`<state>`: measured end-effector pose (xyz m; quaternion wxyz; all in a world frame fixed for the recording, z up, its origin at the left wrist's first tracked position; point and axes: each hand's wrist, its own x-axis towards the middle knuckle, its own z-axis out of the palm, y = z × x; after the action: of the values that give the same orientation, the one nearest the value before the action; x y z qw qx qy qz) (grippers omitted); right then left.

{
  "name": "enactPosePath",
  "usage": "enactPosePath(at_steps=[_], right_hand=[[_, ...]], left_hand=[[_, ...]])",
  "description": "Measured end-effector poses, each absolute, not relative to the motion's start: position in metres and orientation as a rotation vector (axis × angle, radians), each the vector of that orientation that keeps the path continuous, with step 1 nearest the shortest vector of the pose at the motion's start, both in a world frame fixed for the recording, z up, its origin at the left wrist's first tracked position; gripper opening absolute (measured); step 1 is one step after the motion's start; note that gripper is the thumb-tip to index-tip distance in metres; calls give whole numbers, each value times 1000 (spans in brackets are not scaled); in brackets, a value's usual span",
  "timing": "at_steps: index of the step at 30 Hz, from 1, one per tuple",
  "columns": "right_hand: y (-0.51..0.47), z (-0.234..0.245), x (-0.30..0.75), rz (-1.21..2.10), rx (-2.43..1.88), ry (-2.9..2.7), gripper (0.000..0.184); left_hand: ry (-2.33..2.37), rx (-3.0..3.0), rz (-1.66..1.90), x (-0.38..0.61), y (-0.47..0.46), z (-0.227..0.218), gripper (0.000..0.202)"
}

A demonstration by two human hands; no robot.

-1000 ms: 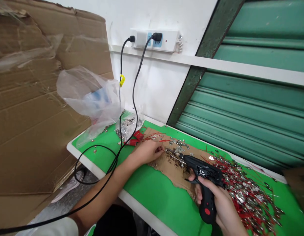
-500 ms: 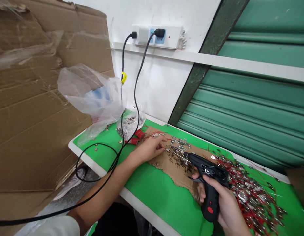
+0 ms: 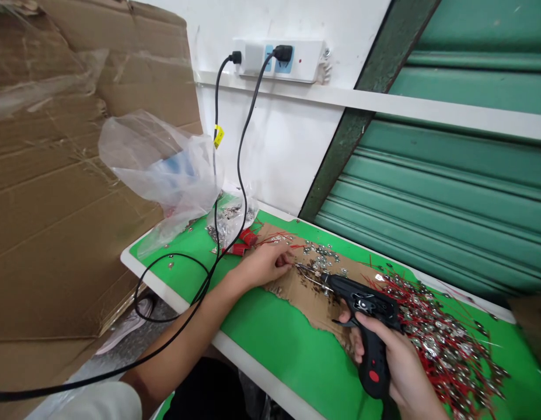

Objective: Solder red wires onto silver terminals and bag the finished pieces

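Observation:
In my right hand (image 3: 395, 350) is a black soldering gun (image 3: 362, 300) with a red button on its grip, my fingers around the handle and trigger. Its thin metal tip and solder feed tube point left, the tip close to the fingertips of my left hand (image 3: 270, 263). My left thumb and fingers are pinched together over a torn cardboard sheet (image 3: 309, 312); what they hold is too small to make out. Small round metal parts (image 3: 325, 254) and dark burnt marks lie on the cardboard beside the tip.
A large pile of metal discs with red wires (image 3: 445, 338) covers the green table's (image 3: 274, 344) right side. Red wire bundles (image 3: 241, 248) and a plastic bag of metal parts (image 3: 230, 219) lie behind my left hand. Black cables (image 3: 241, 151) cross my left forearm. A cardboard box (image 3: 69, 192) stands left.
My right hand has brought the soldering gun slightly left, so its tip is closer to my left fingertips. My left hand stays nearly in place, still pinched.

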<state>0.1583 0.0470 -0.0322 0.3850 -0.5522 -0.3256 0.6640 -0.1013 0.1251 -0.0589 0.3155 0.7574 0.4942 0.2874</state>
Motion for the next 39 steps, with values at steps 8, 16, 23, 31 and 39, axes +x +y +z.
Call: enactPosePath(at_steps=[8,16,23,31,39], right_hand=[[48,-34,159,1683,-1470,-863,38],[48,-32,157,1674,-1511,-842,39],[49,-36,159,1673,-1511,-860,36],[48,-34,158,1626,-1552,-905,36],[48,-33,157,1587,-1616,-897,40]], left_hand=[[1324,2038,745,-102,125,-60,23],[1336,2058,710,-102,121,-55,28],[1315,2056,749,-102,123,-61,29],[1318,2047,746,-102,122,-58,29],[1318,2054,749,-101,123,-61,31]])
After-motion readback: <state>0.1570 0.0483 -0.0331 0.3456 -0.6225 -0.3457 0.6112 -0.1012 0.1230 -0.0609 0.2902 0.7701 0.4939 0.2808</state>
